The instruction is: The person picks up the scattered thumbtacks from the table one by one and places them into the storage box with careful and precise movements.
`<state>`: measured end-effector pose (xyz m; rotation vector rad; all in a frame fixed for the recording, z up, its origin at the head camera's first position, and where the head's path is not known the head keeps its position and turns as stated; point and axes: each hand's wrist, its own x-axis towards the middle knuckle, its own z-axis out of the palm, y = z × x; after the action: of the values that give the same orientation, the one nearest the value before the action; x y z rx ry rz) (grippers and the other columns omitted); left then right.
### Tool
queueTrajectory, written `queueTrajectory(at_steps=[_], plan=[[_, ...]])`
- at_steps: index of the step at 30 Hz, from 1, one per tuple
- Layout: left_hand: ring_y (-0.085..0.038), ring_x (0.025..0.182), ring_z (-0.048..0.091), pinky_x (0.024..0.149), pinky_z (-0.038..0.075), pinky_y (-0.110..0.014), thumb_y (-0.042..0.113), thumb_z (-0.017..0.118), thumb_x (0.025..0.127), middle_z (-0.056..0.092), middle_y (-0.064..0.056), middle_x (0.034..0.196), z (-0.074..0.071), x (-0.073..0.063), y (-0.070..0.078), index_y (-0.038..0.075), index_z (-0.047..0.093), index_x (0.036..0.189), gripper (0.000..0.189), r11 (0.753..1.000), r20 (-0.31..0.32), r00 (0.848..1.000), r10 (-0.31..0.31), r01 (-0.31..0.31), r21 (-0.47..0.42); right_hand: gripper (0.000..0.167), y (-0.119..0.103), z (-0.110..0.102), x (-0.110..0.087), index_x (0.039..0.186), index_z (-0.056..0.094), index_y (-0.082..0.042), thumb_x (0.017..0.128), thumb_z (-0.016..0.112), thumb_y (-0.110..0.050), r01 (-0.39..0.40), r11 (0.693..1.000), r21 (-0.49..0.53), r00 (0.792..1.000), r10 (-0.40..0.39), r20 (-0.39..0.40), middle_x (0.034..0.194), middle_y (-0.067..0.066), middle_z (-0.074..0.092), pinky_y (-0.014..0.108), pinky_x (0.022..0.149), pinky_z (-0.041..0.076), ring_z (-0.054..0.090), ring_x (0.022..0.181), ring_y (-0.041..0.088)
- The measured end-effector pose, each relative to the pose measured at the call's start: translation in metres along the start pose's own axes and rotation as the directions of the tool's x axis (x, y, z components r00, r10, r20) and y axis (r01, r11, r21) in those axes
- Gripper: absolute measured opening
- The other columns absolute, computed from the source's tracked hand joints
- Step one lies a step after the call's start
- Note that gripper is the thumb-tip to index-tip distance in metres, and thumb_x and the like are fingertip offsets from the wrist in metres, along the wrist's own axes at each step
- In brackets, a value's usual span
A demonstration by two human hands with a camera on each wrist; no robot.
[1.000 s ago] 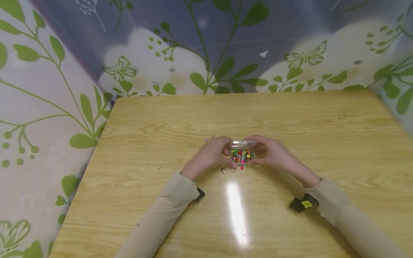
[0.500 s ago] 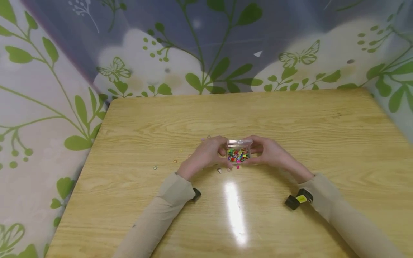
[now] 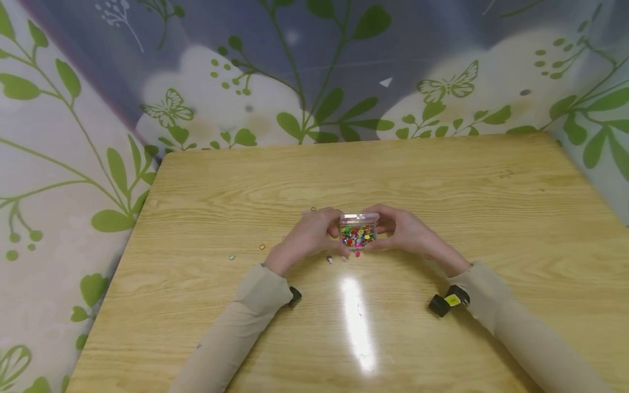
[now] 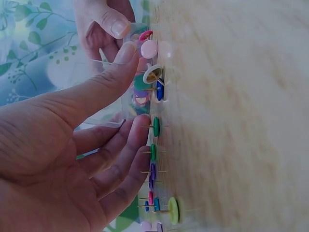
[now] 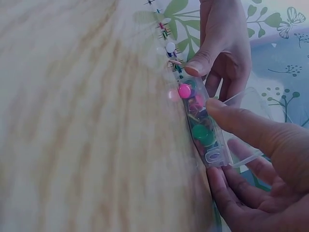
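Observation:
A small clear plastic box (image 5: 221, 137) stands on the table with its hinged lid (image 3: 360, 218) raised at the back. Colourful thumbtacks (image 3: 357, 236) fill it. My left hand (image 3: 312, 234) grips the box's left end, thumb at the near edge and fingers around the side. At the right end, my right hand (image 3: 408, 232) holds it between thumb and fingers. A pink thumbtack (image 5: 185, 90) lies on the table just in front of the box. Close by, in the left wrist view, are a white thumbtack (image 4: 153, 74) and a blue thumbtack (image 4: 160, 90).
Several more loose thumbtacks are scattered left of the box, among them a pale one (image 3: 232, 257) and an orange one (image 3: 262, 247). The wooden table (image 3: 442, 174) runs back to a leaf-patterned wall covering (image 3: 196, 71). Black wrist cameras (image 3: 439, 305) sit below both sleeves.
The whole head view has slid a little to the left, hands, box and table together. Both hands keep their grip on the box, and its lid stays up.

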<state>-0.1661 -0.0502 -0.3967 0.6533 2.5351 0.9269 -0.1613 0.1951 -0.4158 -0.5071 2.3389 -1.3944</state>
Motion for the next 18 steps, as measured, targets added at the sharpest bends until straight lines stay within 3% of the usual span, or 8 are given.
queueTrajectory(at_steps=[6,11,15,18], plan=[[-0.017,0.096,0.062,0.091,0.048,-0.037,0.027,0.092,0.072,0.068,0.0,0.108,-0.003,-0.001,0.002,0.012,0.064,0.13,0.066,1.0,0.002,1.0,0.001,-0.001,0.031,0.062,0.002,-0.001,0.0,0.134,0.059,-0.006,0.08,0.087,-0.011,0.01,1.0,0.012,1.0,-0.01,0.011,0.128,0.018,0.064,0.047,0.097,0.054,0.067,0.112,0.035],[-0.022,0.111,0.065,0.097,0.052,-0.039,0.016,0.082,0.086,0.068,-0.004,0.125,-0.013,-0.008,-0.002,0.012,0.06,0.138,0.056,0.999,-0.013,1.0,0.012,-0.011,0.042,0.064,0.003,0.0,0.0,0.136,0.058,-0.005,0.08,0.087,-0.012,-0.013,1.0,0.011,1.0,0.012,0.011,0.129,0.019,0.064,0.047,0.096,0.054,0.066,0.113,0.035],[-0.024,0.11,0.066,0.096,0.054,-0.039,0.014,0.07,0.096,0.069,-0.007,0.125,-0.032,-0.017,-0.011,0.01,0.063,0.133,0.038,1.0,-0.128,0.992,-0.004,0.007,0.023,0.067,0.003,0.0,0.0,0.138,0.056,-0.006,0.079,0.088,-0.013,-0.035,0.999,0.0,0.999,0.035,0.009,0.127,0.019,0.064,0.048,0.098,0.053,0.066,0.114,0.036],[-0.025,0.106,0.068,0.093,0.055,-0.04,0.016,0.067,0.099,0.071,-0.008,0.121,-0.049,-0.027,-0.021,0.01,0.068,0.127,0.029,0.999,-0.236,0.971,-0.033,0.033,-0.003,0.069,0.002,0.001,0.0,0.138,0.056,-0.007,0.078,0.089,-0.014,-0.046,0.999,-0.004,0.999,0.046,0.006,0.126,0.018,0.065,0.048,0.098,0.052,0.065,0.114,0.035]])
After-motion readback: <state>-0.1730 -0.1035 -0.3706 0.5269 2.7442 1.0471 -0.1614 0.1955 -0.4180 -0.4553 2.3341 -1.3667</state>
